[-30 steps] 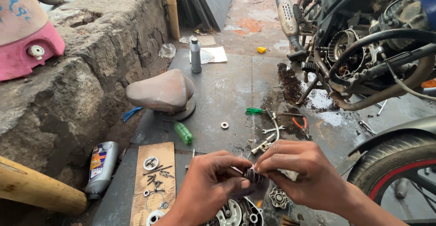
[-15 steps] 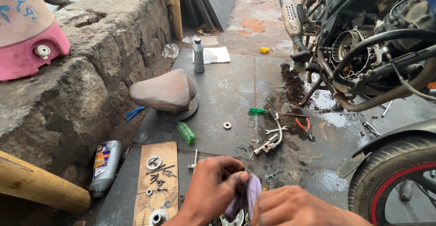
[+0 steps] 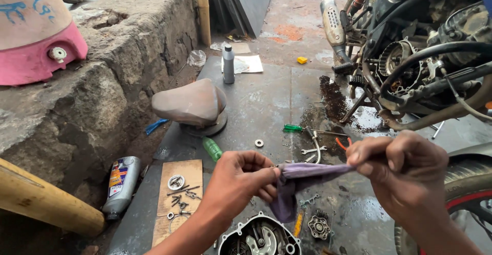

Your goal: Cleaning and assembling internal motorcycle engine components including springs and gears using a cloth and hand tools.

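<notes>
My left hand (image 3: 241, 180) and right hand (image 3: 405, 170) pinch purple rag (image 3: 302, 175) taut between closed fingers; engine cover (image 3: 259, 237) at 6 o'clock below.

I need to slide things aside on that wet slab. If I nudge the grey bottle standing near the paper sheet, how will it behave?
The grey bottle stands upright, tall and narrow, so a push high up would probably tip it. Its round body would then likely roll. The slab beneath it looks smooth, so a low nudge may simply slide it.
</notes>
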